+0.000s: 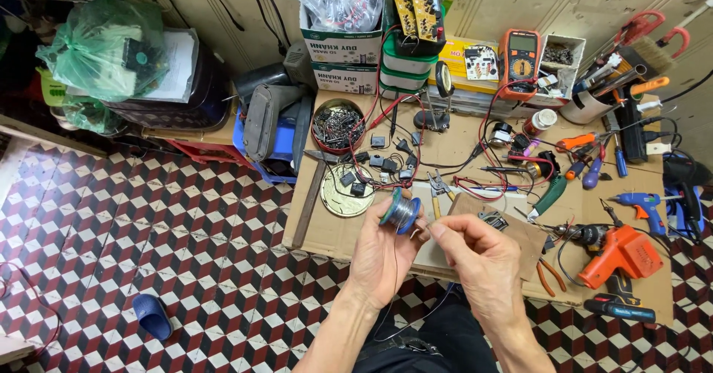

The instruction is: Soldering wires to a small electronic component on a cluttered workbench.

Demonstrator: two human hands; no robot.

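A person seated at a low, crowded workbench (327, 232) draws solder wire off a spool (402, 212), held above the near edge of the bench, left of centre. The left hand (382, 258) is curled around the spool, fingers closed on its lower rim, gripping it firmly. The right hand (475, 250), just right of the spool, has thumb and forefinger pinched together, apparently on the free end of the wire, though the strand is too thin to make out. The step in hand looks like paying out a length of solder; the next move would call for a steady pull while the spool turns. An orange soldering gun (624, 254) lies near right, a multimeter (518, 62) at the far side
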